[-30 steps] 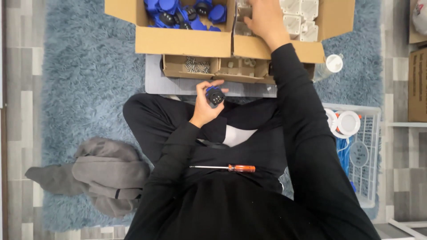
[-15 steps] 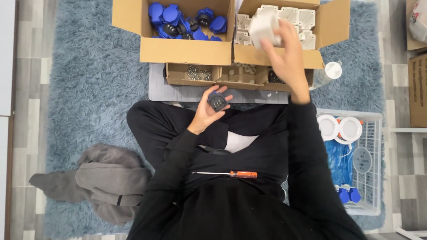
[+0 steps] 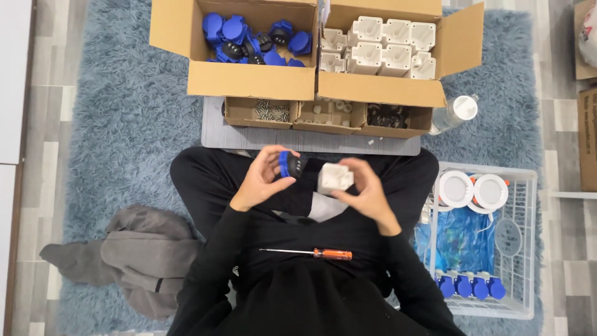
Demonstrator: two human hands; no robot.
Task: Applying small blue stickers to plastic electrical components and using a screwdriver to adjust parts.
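Two small parts sit side by side above the person's lap: a blue and black socket piece [image 3: 290,165] and a white plastic housing [image 3: 335,178], near each other but not clearly touching. The left hand [image 3: 261,180] has its fingers and thumb clamped on the blue and black piece, holding it up at the fingertips. The right hand [image 3: 367,193] has its fingers closed around the white housing, thumb pressing its lower edge.

Below the hands, an orange-handled screwdriver [image 3: 311,252] lies across the person's dark clothing, blade pointing to the left of the view. Ahead of the knees, a grey board [image 3: 249,138] carries three small open cardboard trays [image 3: 329,116] holding screws and small fittings. Behind them stand two larger open cartons: the left carton [image 3: 249,79] holds more blue and black pieces, the right carton [image 3: 379,90] holds rows of white housings. A clear bottle with a white cap [image 3: 457,112] lies just beside the right carton. On the person's right, a white wire basket [image 3: 528,249] holds round white discs, a blue bag and a row of blue caps. A grey garment [image 3: 137,261] lies crumpled on the blue shaggy rug [image 3: 124,124].
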